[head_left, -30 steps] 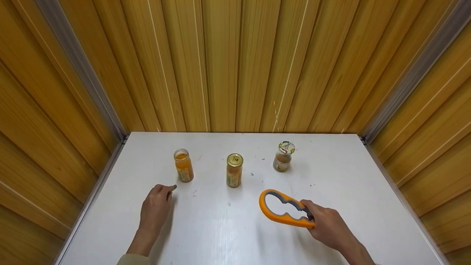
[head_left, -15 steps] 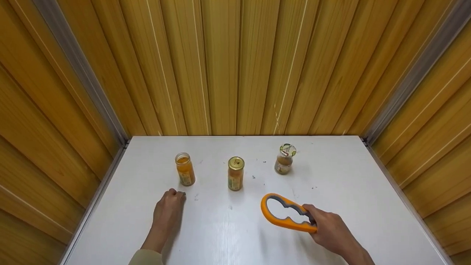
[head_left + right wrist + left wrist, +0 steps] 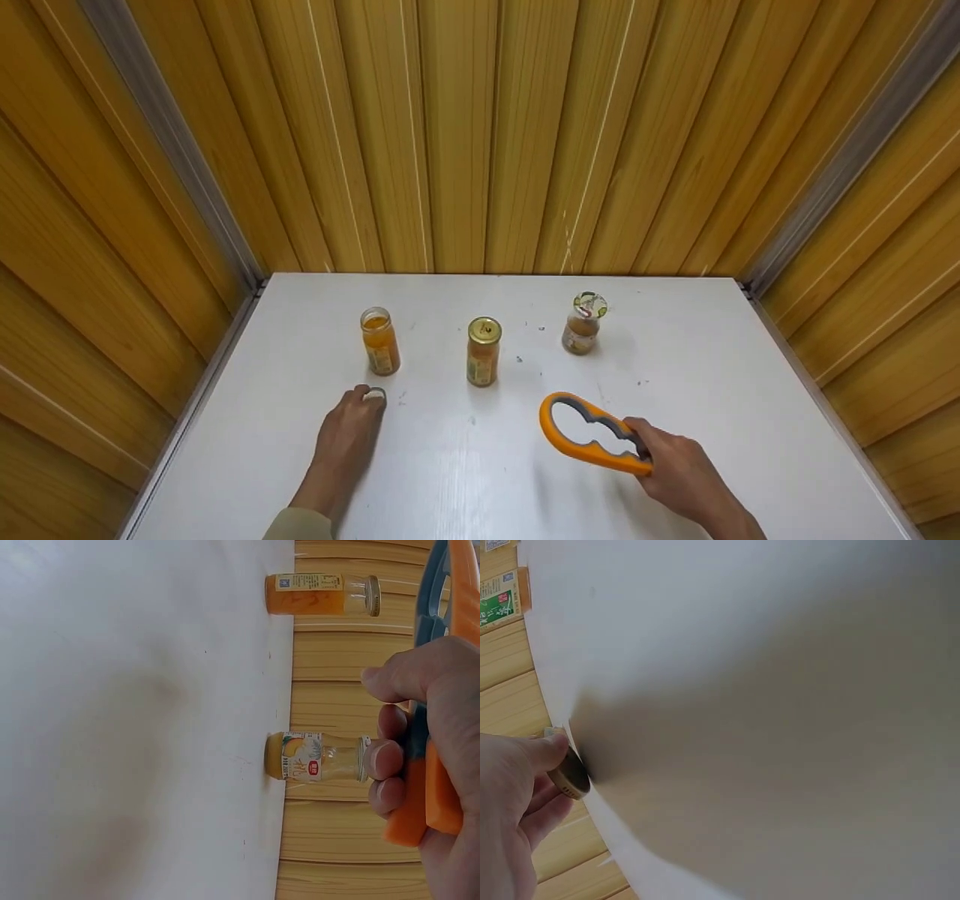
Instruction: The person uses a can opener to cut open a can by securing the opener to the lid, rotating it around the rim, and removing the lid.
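Note:
My left hand (image 3: 346, 433) pinches a metal jar lid (image 3: 571, 776) between thumb and fingers, low at the table just in front of an uncapped jar (image 3: 381, 349) of orange contents. Whether the lid touches the tabletop is hard to tell. In my right hand (image 3: 679, 465) I grip the handle end of an orange and grey jar opener (image 3: 568, 444), its looped end pointing left above the table. Between the hands, farther back, stands a similar jar (image 3: 482, 364) with a gold lid on. A smaller jar (image 3: 580, 334) with a patterned lid stands at the back right.
The white table (image 3: 457, 480) has small dark marks on its surface. Wood-patterned panels (image 3: 450, 135) rise behind it and at both sides, with grey metal posts (image 3: 169, 142) at the corners.
My left hand has moved right with the lid and lowered toward the table, below the uncapped jar. The right hand keeps its grip on the jar opener, almost unmoved.

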Motion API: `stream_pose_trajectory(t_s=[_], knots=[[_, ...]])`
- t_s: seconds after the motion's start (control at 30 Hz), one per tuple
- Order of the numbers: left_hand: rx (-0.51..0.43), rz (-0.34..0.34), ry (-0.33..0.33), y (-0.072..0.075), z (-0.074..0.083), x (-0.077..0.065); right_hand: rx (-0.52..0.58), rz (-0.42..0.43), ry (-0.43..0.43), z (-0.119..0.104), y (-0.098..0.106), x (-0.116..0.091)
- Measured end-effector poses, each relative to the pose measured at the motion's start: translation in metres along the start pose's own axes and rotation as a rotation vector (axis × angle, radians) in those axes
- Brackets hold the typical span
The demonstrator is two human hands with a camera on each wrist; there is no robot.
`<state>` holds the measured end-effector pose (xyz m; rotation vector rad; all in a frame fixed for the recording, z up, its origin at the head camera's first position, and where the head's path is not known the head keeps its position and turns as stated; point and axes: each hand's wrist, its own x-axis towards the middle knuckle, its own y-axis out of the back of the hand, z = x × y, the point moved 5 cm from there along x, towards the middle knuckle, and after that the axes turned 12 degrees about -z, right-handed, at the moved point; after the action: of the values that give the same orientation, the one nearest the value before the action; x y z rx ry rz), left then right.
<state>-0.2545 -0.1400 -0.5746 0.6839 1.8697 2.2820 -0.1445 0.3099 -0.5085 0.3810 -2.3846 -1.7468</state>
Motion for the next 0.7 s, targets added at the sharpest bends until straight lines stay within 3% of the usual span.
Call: stream_pose_trajectory(t_s=[0.3,0.7], knots=[[0.001,-0.069,0.007,-0.0052,0.0023,0.0026,0.003,-0.025,-0.056,0.0022,-0.0001,-0.0008],[-0.012,-0.171,0.034,-0.0099,-0.0008,-0.0009,-0.011,0.001,-0.025,0.0058,-0.0014,-0.0009]])
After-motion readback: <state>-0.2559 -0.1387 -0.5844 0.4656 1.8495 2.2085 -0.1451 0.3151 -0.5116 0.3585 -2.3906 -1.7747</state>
